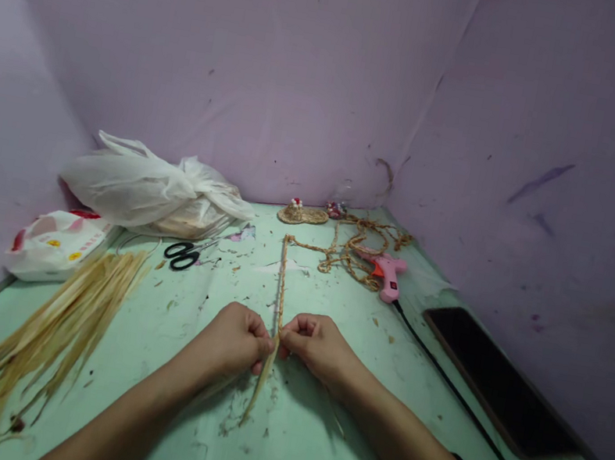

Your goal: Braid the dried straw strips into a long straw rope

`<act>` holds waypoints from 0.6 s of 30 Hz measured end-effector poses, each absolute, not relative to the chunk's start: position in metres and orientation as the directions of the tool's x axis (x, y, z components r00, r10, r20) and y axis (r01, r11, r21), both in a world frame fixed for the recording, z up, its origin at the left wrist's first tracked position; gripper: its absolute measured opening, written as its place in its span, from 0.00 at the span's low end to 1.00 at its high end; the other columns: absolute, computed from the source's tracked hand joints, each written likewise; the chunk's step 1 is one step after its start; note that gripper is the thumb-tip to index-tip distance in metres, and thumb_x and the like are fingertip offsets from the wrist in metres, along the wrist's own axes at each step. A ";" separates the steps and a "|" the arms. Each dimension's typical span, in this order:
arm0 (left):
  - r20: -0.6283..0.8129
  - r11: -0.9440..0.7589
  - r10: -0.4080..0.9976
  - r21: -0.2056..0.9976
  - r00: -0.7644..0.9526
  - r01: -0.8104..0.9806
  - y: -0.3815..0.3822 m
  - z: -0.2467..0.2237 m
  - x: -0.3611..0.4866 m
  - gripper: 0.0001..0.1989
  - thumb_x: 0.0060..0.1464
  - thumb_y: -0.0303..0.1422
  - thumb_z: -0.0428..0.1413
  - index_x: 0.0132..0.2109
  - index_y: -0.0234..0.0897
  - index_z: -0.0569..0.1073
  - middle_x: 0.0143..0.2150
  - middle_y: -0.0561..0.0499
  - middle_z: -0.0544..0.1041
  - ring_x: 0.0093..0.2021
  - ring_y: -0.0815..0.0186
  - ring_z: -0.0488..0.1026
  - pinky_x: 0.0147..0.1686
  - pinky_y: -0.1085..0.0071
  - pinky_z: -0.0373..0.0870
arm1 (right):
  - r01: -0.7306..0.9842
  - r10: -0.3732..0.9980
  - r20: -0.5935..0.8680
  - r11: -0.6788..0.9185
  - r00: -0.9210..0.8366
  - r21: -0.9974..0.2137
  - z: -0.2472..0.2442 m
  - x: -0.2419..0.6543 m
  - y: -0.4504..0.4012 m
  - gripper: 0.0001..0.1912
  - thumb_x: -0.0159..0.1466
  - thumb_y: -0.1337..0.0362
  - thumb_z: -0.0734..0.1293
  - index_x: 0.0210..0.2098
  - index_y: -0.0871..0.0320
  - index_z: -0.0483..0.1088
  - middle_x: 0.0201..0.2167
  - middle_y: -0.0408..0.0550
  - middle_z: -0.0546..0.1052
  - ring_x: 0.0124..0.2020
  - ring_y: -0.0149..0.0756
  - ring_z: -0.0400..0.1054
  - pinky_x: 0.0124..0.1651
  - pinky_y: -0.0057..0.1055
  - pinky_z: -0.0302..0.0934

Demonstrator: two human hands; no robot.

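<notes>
A thin braid of dried plant fibre [283,281] runs from a loose heap of the same braid [363,252] toward me. My left hand [241,337] pinches the strands at its near end, fingers closed. Close beside it, my right hand [314,342] pinches the same end from the other side. One loose pale strand [258,392] hangs down between the hands toward me, and a thinner one shows under my right wrist. The exact hold of the fingertips on the separate strands is partly hidden.
At left lie a bundle of flat dried fibres [73,308], black-handled scissors [184,254], a white plastic bag [153,191] and a tissue pack [58,245]. A small woven sole-shaped piece [303,216] sits behind. At right are a pink glue gun [391,275], its black cord [468,401] and a dark phone-like slab [495,378].
</notes>
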State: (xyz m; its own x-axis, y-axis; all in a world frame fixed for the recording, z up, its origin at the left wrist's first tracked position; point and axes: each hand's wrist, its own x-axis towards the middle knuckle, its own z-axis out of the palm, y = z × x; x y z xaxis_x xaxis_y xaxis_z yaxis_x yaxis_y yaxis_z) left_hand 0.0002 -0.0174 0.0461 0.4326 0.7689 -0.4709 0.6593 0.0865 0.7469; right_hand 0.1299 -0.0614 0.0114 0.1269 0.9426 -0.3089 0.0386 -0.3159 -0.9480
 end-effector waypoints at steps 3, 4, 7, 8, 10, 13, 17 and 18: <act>-0.390 -0.067 0.818 0.664 0.422 0.745 -0.033 0.045 0.007 0.06 0.41 0.27 0.51 0.19 0.33 0.67 0.17 0.49 0.69 0.17 0.71 0.60 0.19 0.75 0.51 | -0.042 0.935 -0.321 -0.319 0.151 -0.947 0.013 0.127 -0.063 0.03 0.45 0.73 0.61 0.17 0.61 0.64 0.11 0.38 0.64 0.14 0.21 0.48 0.18 0.23 0.41; -0.324 -0.158 0.848 0.603 0.420 0.782 -0.040 0.045 0.009 0.06 0.42 0.28 0.51 0.21 0.33 0.68 0.20 0.48 0.70 0.20 0.69 0.63 0.21 0.75 0.52 | -0.074 0.931 -0.331 -0.323 0.156 -0.943 0.014 0.127 -0.064 0.03 0.45 0.72 0.61 0.17 0.61 0.64 0.10 0.37 0.62 0.13 0.21 0.47 0.18 0.23 0.40; -0.138 -0.389 0.875 0.369 0.463 0.844 -0.060 0.045 0.012 0.09 0.47 0.29 0.47 0.30 0.34 0.72 0.27 0.45 0.73 0.27 0.64 0.68 0.25 0.72 0.54 | -0.145 0.919 -0.365 -0.345 0.147 -0.927 0.016 0.124 -0.066 0.02 0.45 0.72 0.61 0.17 0.61 0.63 0.09 0.35 0.60 0.12 0.20 0.46 0.18 0.23 0.40; -0.120 -0.431 0.865 0.320 0.487 0.844 -0.064 0.046 0.011 0.11 0.49 0.29 0.46 0.33 0.35 0.72 0.28 0.44 0.73 0.28 0.63 0.68 0.26 0.72 0.55 | -0.156 0.917 -0.374 -0.352 0.141 -0.923 0.016 0.124 -0.066 0.02 0.44 0.72 0.61 0.17 0.61 0.63 0.09 0.35 0.60 0.12 0.20 0.46 0.17 0.22 0.40; -0.147 -0.473 0.835 0.304 0.531 0.827 -0.066 0.050 0.009 0.11 0.49 0.31 0.46 0.33 0.35 0.72 0.27 0.45 0.73 0.27 0.64 0.68 0.26 0.72 0.55 | -0.169 0.917 -0.377 -0.354 0.131 -0.920 0.015 0.125 -0.066 0.01 0.44 0.71 0.61 0.18 0.61 0.63 0.10 0.36 0.62 0.12 0.20 0.48 0.18 0.22 0.41; -0.188 -0.414 0.821 0.456 0.540 0.788 -0.051 0.054 0.004 0.12 0.47 0.34 0.48 0.22 0.34 0.70 0.20 0.49 0.70 0.23 0.68 0.65 0.22 0.74 0.53 | -0.196 0.931 -0.352 -0.329 0.097 -0.924 0.013 0.127 -0.065 0.01 0.43 0.71 0.62 0.18 0.61 0.64 0.12 0.38 0.65 0.14 0.22 0.52 0.18 0.22 0.44; -0.304 -0.018 0.881 0.744 0.362 0.668 -0.026 0.052 0.000 0.10 0.45 0.34 0.49 0.25 0.33 0.70 0.15 0.54 0.64 0.14 0.73 0.59 0.16 0.76 0.52 | -0.178 0.940 -0.336 -0.321 0.058 -0.930 0.011 0.130 -0.064 0.03 0.43 0.69 0.63 0.16 0.61 0.63 0.11 0.38 0.63 0.14 0.22 0.51 0.19 0.23 0.43; -0.383 0.112 0.853 0.798 0.354 0.592 -0.023 0.049 0.001 0.09 0.44 0.33 0.49 0.27 0.32 0.70 0.15 0.55 0.64 0.13 0.74 0.57 0.14 0.76 0.51 | -0.173 0.945 -0.322 -0.309 0.051 -0.935 0.011 0.130 -0.064 0.03 0.44 0.68 0.63 0.16 0.61 0.63 0.11 0.38 0.63 0.14 0.22 0.51 0.19 0.23 0.44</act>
State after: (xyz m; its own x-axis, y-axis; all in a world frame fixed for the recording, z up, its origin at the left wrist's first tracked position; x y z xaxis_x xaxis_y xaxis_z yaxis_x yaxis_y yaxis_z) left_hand 0.0006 -0.0232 0.0495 0.3542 0.8532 -0.3829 0.5924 0.1121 0.7978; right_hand 0.1297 -0.0638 0.0111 0.0512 0.9454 -0.3217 -0.1734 -0.3088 -0.9352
